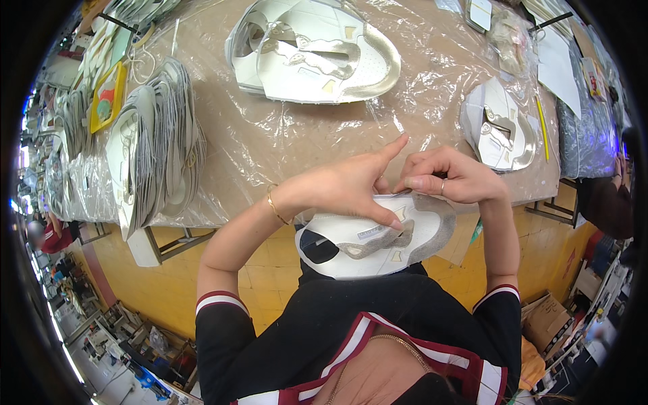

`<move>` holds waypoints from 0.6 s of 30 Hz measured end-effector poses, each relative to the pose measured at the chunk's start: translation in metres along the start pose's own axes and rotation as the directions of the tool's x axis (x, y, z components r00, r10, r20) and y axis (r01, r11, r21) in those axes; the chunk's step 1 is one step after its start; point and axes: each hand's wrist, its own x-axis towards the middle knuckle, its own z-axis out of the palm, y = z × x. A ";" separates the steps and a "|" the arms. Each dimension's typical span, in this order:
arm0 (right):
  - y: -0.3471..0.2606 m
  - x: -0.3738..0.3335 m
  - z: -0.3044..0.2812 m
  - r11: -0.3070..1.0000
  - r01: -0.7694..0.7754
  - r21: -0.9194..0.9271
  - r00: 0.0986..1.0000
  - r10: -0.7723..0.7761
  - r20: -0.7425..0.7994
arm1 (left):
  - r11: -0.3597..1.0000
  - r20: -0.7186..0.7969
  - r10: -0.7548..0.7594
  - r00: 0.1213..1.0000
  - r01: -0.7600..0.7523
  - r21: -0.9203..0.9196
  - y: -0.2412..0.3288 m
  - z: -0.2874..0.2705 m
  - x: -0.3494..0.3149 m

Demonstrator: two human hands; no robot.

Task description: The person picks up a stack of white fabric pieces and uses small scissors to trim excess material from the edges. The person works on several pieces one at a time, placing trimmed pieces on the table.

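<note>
A white shoe upper (378,246) with shiny grey-beige trim lies flat at the table's near edge, close to my body. My left hand (347,185) grips its far edge, the thumb laid across the top near the lacing opening and the index finger stretched out. Beside it, my right hand (452,177) pinches at the same far edge with thumb and bent fingers. A small dark spot shows at those fingertips; I cannot make out whether it is a separate piece. Beyond my hands, a stack of similar shoe uppers (331,61) rests on the plastic-covered table (270,145).
A tall row of shoe uppers (158,142) stands at the left, near a yellow tray (108,98). To the right lie a smaller pile of uppers (498,128), a yellow pencil-like stick (543,128) and a clear plastic bag (509,44). A cardboard box (545,322) sits lower right.
</note>
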 end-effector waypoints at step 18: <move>0.015 0.001 0.017 0.980 0.046 0.194 0.991 -0.020 -0.133 | 0.999 0.006 0.034 0.999 -0.034 0.017 -0.005 0.002 0.001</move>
